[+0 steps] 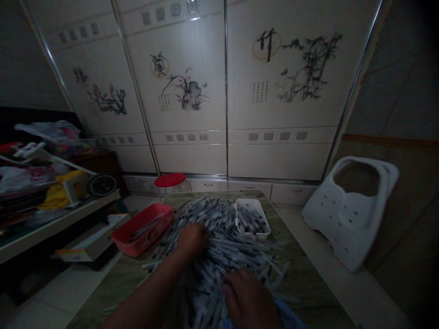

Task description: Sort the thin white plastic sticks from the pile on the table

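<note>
In the head view, a broad heap of slender, pen-like pieces [236,249], clear or whitish with dark ends, spreads over the middle of the table [308,288] from the near side toward the far edge. The left hand [192,240] is over the left part of the heap, its fingers curled and blurred; whether it grips a piece I cannot tell. The right hand [250,297] is nearer and farther right, bent over the near part of the heap, and its grip cannot be told either. At the left edge stands a red basket [127,245] with a few similar pieces inside. At the far right, a white tray [259,236] holds many more, just beside the heap. A red stool [169,179] stands beyond the table
</note>
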A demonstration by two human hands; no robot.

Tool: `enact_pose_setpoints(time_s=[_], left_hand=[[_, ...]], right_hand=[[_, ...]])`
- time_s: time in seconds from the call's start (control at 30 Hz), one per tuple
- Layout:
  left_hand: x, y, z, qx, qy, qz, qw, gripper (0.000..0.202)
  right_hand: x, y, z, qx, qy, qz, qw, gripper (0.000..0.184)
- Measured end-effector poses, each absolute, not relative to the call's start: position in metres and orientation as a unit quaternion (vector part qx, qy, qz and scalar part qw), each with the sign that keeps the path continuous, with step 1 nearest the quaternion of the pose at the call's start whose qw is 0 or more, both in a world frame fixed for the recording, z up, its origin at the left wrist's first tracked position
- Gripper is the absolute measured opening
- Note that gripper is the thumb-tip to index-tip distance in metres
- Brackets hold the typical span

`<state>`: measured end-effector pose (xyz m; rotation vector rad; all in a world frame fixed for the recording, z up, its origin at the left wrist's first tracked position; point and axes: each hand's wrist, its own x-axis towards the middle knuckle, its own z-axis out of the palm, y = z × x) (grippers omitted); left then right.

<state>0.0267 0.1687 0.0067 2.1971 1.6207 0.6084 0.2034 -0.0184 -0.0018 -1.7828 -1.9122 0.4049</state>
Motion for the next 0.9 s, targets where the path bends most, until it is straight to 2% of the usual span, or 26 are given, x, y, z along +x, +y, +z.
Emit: enact_pose_setpoints(time_s=[0.17,0.37,0.5,0.67,0.8,0.9], left_hand=[[0.028,0.167,0.024,0.717,0.531,0.360,0.271,0.035],[0.031,0.121,0.044,0.543,0.469,0.535,0.447,0.039],[0.034,0.065,0.047,0.443,0.441,0.558,0.545,0.040],[0.037,0.015,0.043,0.327,0.407,0.575,0.630,0.029],[0.033,0.002,0.029,0.281,0.397,0.573,0.660,0.032],[0.028,0.002,0.018,0.261,0.382,0.562,0.685,0.044]], right_hand=[[0.214,-0.019,-0.002,-0.638,-0.698,0.151,0.288,0.028],[0.221,-0.017,-0.008,-0.593,-0.662,0.223,0.400,0.034],[0.212,-0.018,-0.006,-0.577,-0.576,0.355,0.456,0.051],[0.191,-0.021,-0.005,-0.537,-0.427,0.570,0.452,0.084],[0.182,-0.022,-0.005,-0.516,-0.408,0.600,0.455,0.083],[0.178,-0.022,-0.006,-0.504,-0.407,0.598,0.472,0.077]])
